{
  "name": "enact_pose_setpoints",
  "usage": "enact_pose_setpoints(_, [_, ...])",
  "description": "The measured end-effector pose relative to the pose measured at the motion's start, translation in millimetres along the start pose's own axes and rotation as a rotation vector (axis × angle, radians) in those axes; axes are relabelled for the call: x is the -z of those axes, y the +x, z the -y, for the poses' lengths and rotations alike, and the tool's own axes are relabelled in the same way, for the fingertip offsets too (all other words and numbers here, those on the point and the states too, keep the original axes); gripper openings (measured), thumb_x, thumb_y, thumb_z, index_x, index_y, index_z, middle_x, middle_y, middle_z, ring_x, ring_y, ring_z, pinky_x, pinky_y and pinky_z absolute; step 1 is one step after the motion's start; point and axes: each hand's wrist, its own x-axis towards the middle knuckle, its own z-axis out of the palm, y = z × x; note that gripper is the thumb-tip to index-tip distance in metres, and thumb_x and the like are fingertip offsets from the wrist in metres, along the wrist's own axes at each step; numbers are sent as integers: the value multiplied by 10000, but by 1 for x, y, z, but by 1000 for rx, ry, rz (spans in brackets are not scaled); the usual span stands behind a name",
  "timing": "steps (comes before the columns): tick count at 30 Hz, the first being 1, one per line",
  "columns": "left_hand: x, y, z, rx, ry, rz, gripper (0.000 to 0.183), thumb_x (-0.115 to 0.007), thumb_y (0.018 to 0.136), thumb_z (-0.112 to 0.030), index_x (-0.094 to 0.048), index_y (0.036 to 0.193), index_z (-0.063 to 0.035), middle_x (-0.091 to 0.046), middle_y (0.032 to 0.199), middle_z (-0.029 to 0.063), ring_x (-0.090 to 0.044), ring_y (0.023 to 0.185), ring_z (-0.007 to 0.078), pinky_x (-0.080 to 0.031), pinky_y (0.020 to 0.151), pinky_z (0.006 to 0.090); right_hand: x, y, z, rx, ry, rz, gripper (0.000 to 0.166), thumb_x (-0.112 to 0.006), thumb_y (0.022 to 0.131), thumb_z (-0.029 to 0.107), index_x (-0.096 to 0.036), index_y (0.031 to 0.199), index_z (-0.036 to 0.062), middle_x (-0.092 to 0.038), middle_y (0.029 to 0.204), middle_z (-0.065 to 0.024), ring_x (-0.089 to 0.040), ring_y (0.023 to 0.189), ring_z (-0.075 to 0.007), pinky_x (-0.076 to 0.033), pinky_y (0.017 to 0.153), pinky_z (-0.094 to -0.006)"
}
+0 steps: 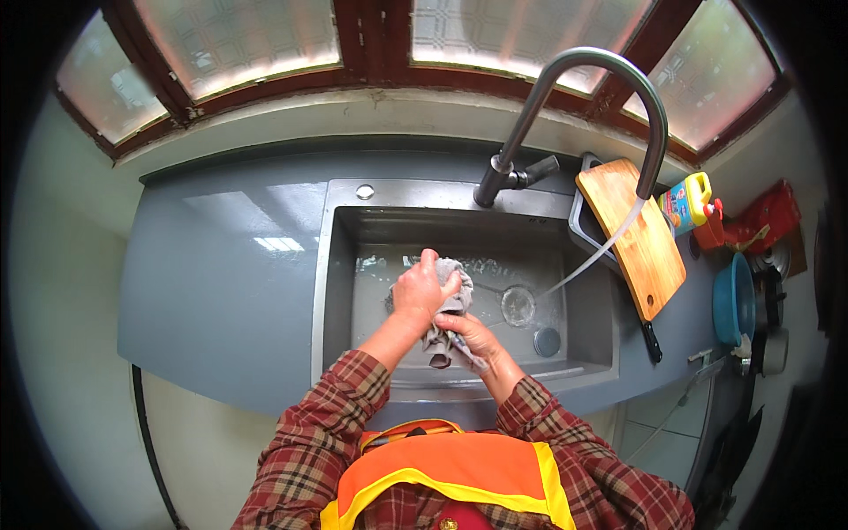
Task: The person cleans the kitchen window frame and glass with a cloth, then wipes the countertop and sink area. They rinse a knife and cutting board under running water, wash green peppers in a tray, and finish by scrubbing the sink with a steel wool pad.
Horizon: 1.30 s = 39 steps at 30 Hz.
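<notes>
Over the basin of a steel sink [338, 291], my left hand [422, 286] is closed around a wet grey cloth [457, 271]. Lower and to the right, my right hand [476, 338] grips the hanging part of the same cloth between thumb and fingers. Water runs from the tall curved faucet [530, 99] in a slanting stream that lands to the right of the cloth, near the round drain [518, 306]. A round drain cover [546, 342] lies on the basin floor by the drain.
A wooden cutting board [639, 238] leans over a grey tray [583, 218] right of the sink, with a black-handled knife [652, 341] at its lower end. Farther right are a yellow detergent bottle [695, 199] and a blue basin [727, 301]. Grey countertop [218, 278] extends left.
</notes>
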Motion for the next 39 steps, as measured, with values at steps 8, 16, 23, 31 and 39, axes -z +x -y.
enact_pose_setpoints(8, [15,3,26,502,-1783,468,607,-632,782,-461,-414,1235,-121,-585,825,55,-577,719,155,-490,586,263,-16,-14,14,27,549,306,398,-553,786,183,-506,1167,77,-603,1004,-109,-606,843,-231,-532,628,-384])
enact_pose_setpoints(16, [-10,25,21,286,-1191,601,247,-702,715,-158,-520,864,-84,-563,727,27,-559,662,132,-464,578,264,10,11,5,-106,-149,39,331,-666,779,285,-558,1000,63,-570,797,-35,-550,705,-128,-446,528,-265])
enact_pose_setpoints(23, [-75,27,17,164,-296,87,360,-676,658,-218,-497,925,-55,-557,908,203,-557,854,358,-449,753,416,14,37,3,63,-1007,-531,641,-768,588,340,-513,1050,-24,-603,1012,-184,-613,891,-253,-484,729,-341])
enact_pose_setpoints(31, [-25,45,61,455,-1345,793,858,-617,769,-507,-108,1387,-196,-399,1291,155,-462,1129,299,-393,915,480,31,8,3,-59,-9,-157,411,-613,793,295,-488,1088,37,-564,863,-61,-532,621,-121,-404,405,-218])
enact_pose_setpoints(39, [-2,33,-5,-154,-2318,996,470,-593,797,-478,-472,1059,-106,-552,1094,173,-534,1038,376,-414,879,591,-14,-14,2,-143,939,534,533,-598,801,398,-456,1089,-27,-519,869,-147,-406,607,-114,-325,387,-171])
